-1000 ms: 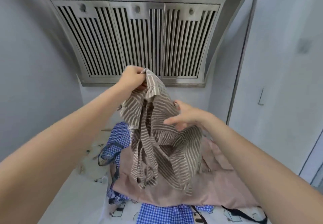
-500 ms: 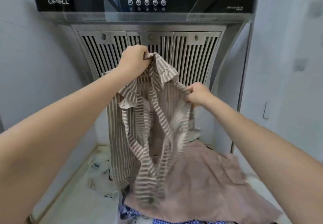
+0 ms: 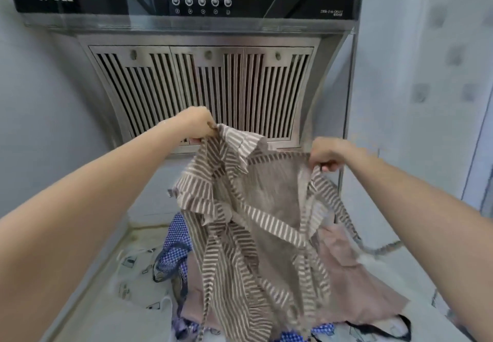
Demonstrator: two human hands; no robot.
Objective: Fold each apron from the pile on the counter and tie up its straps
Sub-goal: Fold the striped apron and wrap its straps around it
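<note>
Left hand [image 3: 198, 125] raised in front of the range hood [image 3: 202, 93], fingers curled tight and pinching one top corner of the brown-and-white striped apron [image 3: 256, 216]. Right hand [image 3: 326, 155] a little lower and well apart from the left, fingers likewise curled, gripping the other end of the same top edge. Between the two hands, the upper hem pulled fairly taut; below it, the striped cloth hanging in loose folds, with a striped strap [image 3: 269, 221] crossing diagonally over the front and another narrow strap [image 3: 344, 216] dangling from beside the right hand. Lower end of the apron reaching down to the pile on the counter [image 3: 88, 312]. In that pile: a plain pink apron [image 3: 344, 283] directly under and to the right of the striped one, a blue checked apron [image 3: 176, 237] with dark trim to the left, and a white printed apron [image 3: 136, 277] lying flat at the far left. Behind everything, the hood's slatted steel filters and a black control panel [image 3: 184, 1] with five round buttons above them. Pale wall [image 3: 426, 75] to the right.
</note>
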